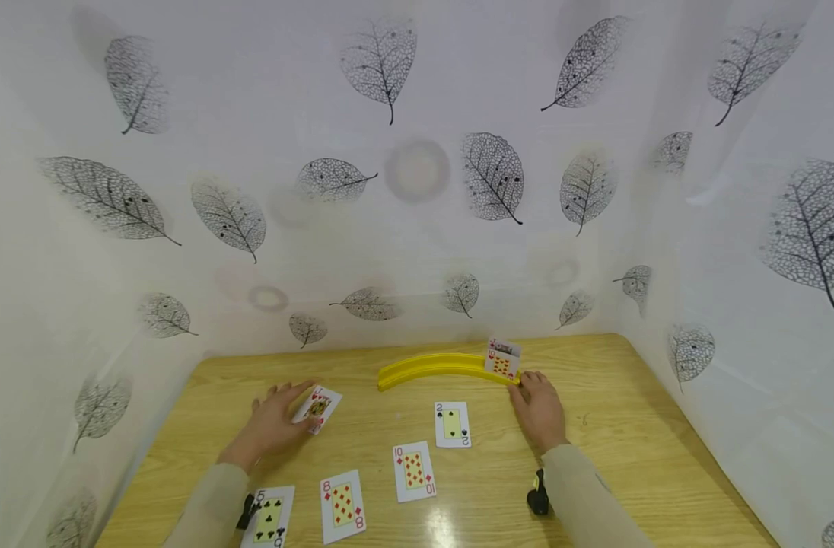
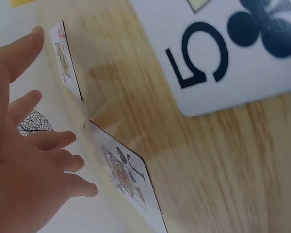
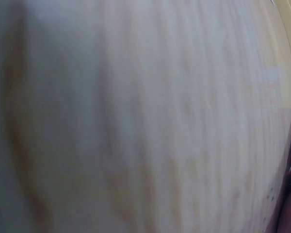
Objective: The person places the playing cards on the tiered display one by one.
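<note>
My left hand (image 1: 276, 422) is over a jack of hearts (image 1: 324, 406) on the table's left side, thumb and forefinger around its edges. In the left wrist view the fingers are spread and fairly straight, the thumb (image 2: 24, 53) just beside a face card (image 2: 65, 60). A jack of clubs (image 2: 126, 177) lies below the fingers there. My right hand (image 1: 542, 411) grips the right end of a curved yellow card holder (image 1: 437, 365) between thumb and forefinger. A ten of hearts (image 1: 502, 364) stands in that end, with a jack (image 1: 504, 346) behind it. The right wrist view shows mostly blurred wood.
Face up on the wooden table (image 1: 485, 495) lie a two of spades (image 1: 453, 424), a ten of diamonds (image 1: 413, 472), an eight of diamonds (image 1: 343, 506) and a five of clubs (image 1: 269, 517). A leaf-patterned white curtain (image 1: 417, 251) surrounds the table's back and sides.
</note>
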Demonstrator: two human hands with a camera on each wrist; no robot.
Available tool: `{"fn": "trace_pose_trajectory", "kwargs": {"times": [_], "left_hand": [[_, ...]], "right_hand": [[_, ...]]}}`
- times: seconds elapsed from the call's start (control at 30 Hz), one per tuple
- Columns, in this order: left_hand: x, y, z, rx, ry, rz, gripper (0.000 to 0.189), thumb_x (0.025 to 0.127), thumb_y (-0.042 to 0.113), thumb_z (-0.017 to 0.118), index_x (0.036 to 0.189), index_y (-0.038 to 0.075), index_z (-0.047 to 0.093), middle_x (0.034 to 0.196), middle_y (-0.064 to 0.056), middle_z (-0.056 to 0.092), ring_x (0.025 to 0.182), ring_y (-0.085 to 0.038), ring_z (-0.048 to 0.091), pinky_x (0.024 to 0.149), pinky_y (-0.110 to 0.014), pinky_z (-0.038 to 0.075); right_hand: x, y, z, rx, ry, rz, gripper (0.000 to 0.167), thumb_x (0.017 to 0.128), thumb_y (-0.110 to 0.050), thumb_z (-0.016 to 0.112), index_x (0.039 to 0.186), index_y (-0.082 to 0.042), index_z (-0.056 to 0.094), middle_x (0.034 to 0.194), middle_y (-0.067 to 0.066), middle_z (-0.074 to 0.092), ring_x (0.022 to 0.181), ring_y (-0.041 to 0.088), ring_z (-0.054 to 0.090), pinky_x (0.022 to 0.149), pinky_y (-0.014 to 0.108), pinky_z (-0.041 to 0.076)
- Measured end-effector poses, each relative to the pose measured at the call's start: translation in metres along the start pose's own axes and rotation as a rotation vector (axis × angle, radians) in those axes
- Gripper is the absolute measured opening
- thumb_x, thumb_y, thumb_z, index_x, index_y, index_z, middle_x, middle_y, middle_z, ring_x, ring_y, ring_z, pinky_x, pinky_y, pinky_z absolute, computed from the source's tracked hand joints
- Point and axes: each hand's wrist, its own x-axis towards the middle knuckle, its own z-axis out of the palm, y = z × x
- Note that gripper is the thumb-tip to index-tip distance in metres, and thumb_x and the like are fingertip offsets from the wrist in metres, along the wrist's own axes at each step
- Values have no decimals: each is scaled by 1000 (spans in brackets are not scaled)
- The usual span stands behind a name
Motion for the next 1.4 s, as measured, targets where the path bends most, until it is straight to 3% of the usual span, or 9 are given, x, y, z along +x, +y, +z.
{"fn": "trace_pose_trajectory", "kwargs": {"times": [0.23,0.6,0.9,1.4], "left_hand": [[3,-7,3,47,-48,-14,93,89,53,81,161,10,41,158,-46,31,142,-76,24,107,-93,18],[7,-10,7,63,-82,-24,97,88,58,79,162,10,39,159,-48,26,142,-77,21,107,-93,16],[11,-2,-3,93,-158,-49,99,88,61,77,163,9,37,161,-48,20,141,-80,16,102,-97,16],[13,2,-6,80,-190,-56,98,89,61,76,162,9,38,161,-49,18,141,-81,13,100,-98,15]], "right_hand": [[1,1,0,-7,-16,8,55,110,-29,56,146,12,53,154,31,52,152,50,38,126,63,31],[1,4,3,-21,-9,-4,55,110,-30,56,146,12,53,154,31,52,151,50,38,126,62,30],[1,0,1,-9,4,-7,54,110,-29,57,145,12,54,153,30,53,151,50,39,125,64,32],[1,-1,-2,-10,-21,4,54,110,-27,56,147,12,51,155,31,50,152,50,37,126,63,30]]}}
